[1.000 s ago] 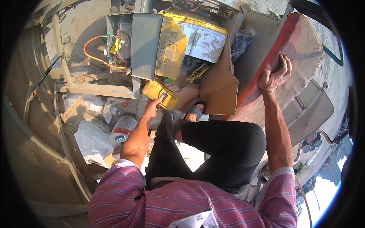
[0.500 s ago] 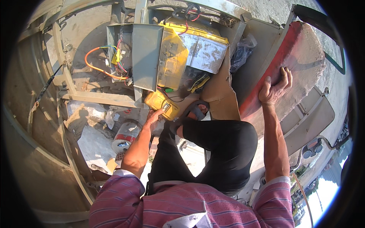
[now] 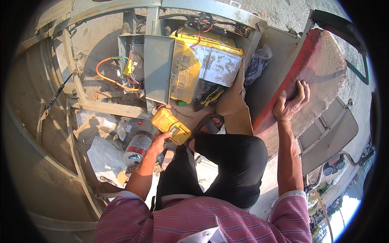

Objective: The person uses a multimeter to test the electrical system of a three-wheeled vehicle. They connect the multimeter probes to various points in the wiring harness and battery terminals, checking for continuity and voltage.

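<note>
My left hand (image 3: 160,140) is closed round the lower left side of a yellow multimeter (image 3: 169,123), thumb on top, tilted above my left shin. A red and a dark lead run from its upper end toward a yellow battery-like box (image 3: 216,60) with a white label. My right hand (image 3: 290,101) lies with bent, spread fingers on a worn red and grey seat cushion (image 3: 314,77), holding nothing. Left of the box, a grey metal housing (image 3: 157,69) stands beside a controller with orange, yellow and red wires (image 3: 125,73).
A metal frame (image 3: 109,107) crosses in front of the housing. Below it lie rubble and a white and red spool-like drum (image 3: 137,149). A brown cardboard flap (image 3: 234,109) stands beside the box, and a clear plastic bag (image 3: 258,62) sits near the cushion.
My left hand has tilted the multimeter and brought it slightly nearer to me, so more of its leads show. My right hand stays on the cushion, and the view has shifted a little.
</note>
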The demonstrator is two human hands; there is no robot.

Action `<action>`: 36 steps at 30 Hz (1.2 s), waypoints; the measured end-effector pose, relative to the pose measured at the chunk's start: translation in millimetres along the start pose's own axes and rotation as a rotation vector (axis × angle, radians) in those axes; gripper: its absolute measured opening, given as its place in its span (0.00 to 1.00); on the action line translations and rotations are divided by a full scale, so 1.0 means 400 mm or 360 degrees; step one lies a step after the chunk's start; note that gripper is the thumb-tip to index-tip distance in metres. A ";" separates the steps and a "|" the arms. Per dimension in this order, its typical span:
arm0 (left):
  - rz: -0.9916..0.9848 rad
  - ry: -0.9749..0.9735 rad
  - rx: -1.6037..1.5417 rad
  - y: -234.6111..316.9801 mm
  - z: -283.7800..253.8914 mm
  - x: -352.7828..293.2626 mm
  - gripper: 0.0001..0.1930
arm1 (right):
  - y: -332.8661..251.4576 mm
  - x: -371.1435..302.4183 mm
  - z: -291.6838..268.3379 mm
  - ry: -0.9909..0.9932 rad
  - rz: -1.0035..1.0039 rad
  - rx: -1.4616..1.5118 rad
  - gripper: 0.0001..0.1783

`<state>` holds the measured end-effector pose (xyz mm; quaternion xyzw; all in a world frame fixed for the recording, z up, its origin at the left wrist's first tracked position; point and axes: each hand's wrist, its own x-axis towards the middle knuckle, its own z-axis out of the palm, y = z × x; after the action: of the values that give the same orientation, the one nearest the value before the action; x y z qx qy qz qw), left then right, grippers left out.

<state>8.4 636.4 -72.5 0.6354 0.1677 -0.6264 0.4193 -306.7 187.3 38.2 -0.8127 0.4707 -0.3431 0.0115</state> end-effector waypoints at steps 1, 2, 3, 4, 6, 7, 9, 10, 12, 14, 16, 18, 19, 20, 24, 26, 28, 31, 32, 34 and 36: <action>0.0094 -0.0189 -0.0099 0.013 -0.001 -0.008 0.31 | -0.012 0.008 -0.008 -0.0039 0.0009 -0.0033 0.34; 0.0124 -0.0263 -0.0184 0.016 -0.001 -0.030 0.30 | -0.027 0.021 -0.013 -0.0050 0.0056 -0.0028 0.34; 0.0143 -0.0428 -0.0293 0.027 -0.004 -0.047 0.31 | -0.050 0.033 -0.022 -0.0061 0.0125 -0.0019 0.35; 0.0149 -0.0389 -0.0257 0.037 -0.004 -0.066 0.31 | -0.079 0.049 -0.027 -0.0031 0.0154 0.0023 0.35; 0.0228 -0.0410 -0.0224 0.065 -0.008 -0.101 0.31 | -0.150 0.085 -0.067 -0.0183 0.0589 0.0136 0.26; 0.0277 -0.0385 -0.0237 0.075 -0.003 -0.121 0.31 | -0.195 0.099 -0.093 -0.0192 0.0693 0.0437 0.24; 0.0230 -0.0422 -0.0151 0.109 0.006 -0.147 0.32 | -0.324 0.086 -0.109 -0.0291 0.0974 0.1053 0.22; 0.0237 -0.0455 -0.0114 0.124 0.014 -0.161 0.33 | -0.395 0.070 -0.107 -0.0396 0.0998 0.1386 0.22; 0.0306 -0.0537 -0.0067 0.154 0.034 -0.183 0.37 | -0.503 0.050 -0.096 -0.1140 0.0805 0.1446 0.22; 0.0398 -0.0505 0.0009 0.180 0.058 -0.200 0.39 | -0.583 0.026 -0.043 -0.1550 0.0564 0.1393 0.27; 0.0331 -0.0472 0.0062 0.198 0.070 -0.231 0.46 | -0.628 -0.017 -0.023 -0.1849 0.0491 0.1111 0.39; 0.0333 -0.0558 0.0077 0.221 0.076 -0.258 0.53 | -0.642 -0.055 -0.018 -0.1885 0.0443 0.1200 0.46; 0.0401 -0.0550 0.0041 0.220 0.081 -0.283 0.56 | -0.641 -0.069 -0.007 -0.1949 0.0520 0.1284 0.47; 0.0347 -0.0666 -0.0017 0.226 0.082 -0.303 0.59 | -0.642 -0.083 -0.003 -0.2118 0.0609 0.1314 0.48; 0.0466 -0.0570 -0.0012 0.233 0.106 -0.389 0.62 | -0.648 -0.114 0.014 -0.2687 0.1062 0.2295 0.54; 0.0566 -0.0588 0.0094 0.241 0.108 -0.421 0.60 | -0.657 -0.122 0.016 -0.2701 0.0600 0.2419 0.56; 0.0564 -0.0850 0.0098 0.251 0.101 -0.423 0.55 | -0.666 -0.131 0.010 -0.2633 0.0375 0.2659 0.56; 0.0870 -0.1365 0.0222 0.269 0.064 -0.397 0.48 | -0.682 -0.146 0.009 -0.2706 0.0656 0.2739 0.54; 0.0948 -0.1457 0.0217 0.265 0.055 -0.396 0.45 | -0.686 -0.154 0.009 -0.2749 0.0775 0.2750 0.54; 0.0865 -0.1333 0.0245 0.248 0.042 -0.398 0.43 | -0.695 -0.175 0.004 -0.2818 0.0794 0.2754 0.53; 0.0967 -0.0806 0.0277 0.219 0.044 -0.420 0.42 | -0.708 -0.205 -0.006 -0.2816 0.0607 0.2682 0.52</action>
<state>34.8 624.1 115.5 0.5148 -0.1901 -0.6225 0.5579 -120.0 409.1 92.2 -0.4226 0.0443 0.1355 0.8950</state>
